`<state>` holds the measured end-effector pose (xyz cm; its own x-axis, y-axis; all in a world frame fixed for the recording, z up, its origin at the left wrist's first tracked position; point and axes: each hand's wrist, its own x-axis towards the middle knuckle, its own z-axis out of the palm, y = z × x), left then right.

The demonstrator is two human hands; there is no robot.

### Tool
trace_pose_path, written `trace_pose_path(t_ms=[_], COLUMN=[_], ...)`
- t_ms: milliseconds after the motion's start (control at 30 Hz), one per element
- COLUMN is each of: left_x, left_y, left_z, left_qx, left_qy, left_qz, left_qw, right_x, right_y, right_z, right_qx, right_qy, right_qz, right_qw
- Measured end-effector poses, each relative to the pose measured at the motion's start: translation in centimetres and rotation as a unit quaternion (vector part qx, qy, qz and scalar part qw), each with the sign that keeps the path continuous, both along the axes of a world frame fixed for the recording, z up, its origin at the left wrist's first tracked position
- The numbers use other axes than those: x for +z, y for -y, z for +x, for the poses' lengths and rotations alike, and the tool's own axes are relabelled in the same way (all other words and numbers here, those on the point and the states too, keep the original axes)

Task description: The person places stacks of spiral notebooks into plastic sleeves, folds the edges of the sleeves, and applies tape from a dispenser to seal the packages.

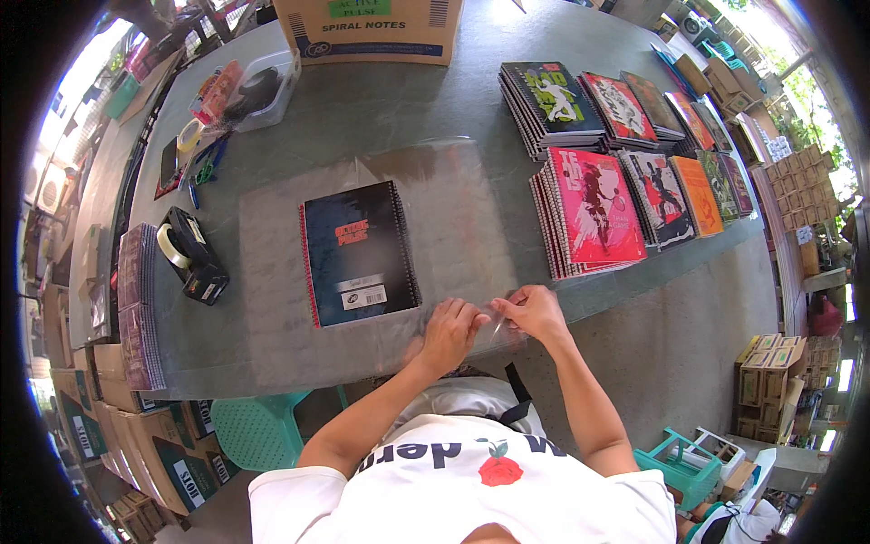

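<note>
Our right hand pinches the edge of a clear plastic sheet; whether our left hand, curled just beside it, grips too, we cannot tell. At ten o'clock from both, our dark spiral notebook lies on the sheet, with a tape dispenser at its nine o'clock.

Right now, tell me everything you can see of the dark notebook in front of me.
The dark notebook has a card-like cover, black shading to blue, with reddish-orange lettering in its upper half and a white barcode label near the bottom. Coils line both long sides: red on the left, dark on the right. It lies closed and flat, turned slightly counterclockwise, on clear plastic sheeting. Your left hand is nearest, apparently apart from its lower right corner.
</note>
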<state>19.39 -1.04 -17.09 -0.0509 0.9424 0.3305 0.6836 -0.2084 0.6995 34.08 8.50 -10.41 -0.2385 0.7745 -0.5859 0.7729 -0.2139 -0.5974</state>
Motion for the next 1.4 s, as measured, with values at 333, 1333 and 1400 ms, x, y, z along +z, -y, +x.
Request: trace_pose_path(t_ms=[333, 1333, 1400], left_x=[3.7, 6.1, 6.2], left_y=[1.7, 5.0, 5.0], left_z=[0.4, -2.7, -2.9], left_qx=[-0.022, 0.21, 0.192], left_qy=[-0.051, 0.275, 0.191], left_qz=[0.047, -0.017, 0.045], left_qw=[0.997, 0.938, 0.962], right_x=[-0.9, -5.5, -3.3], right_y=[0.9, -0.7, -0.5], right_z=[0.0, 1.4, -0.2], right_qx=[-0.184, -0.059, -0.033], right_qy=[-0.277, -0.162, -0.194], right_qz=[-0.034, 0.163, 0.057], right_qw=[0.943, 0.972, 0.979])
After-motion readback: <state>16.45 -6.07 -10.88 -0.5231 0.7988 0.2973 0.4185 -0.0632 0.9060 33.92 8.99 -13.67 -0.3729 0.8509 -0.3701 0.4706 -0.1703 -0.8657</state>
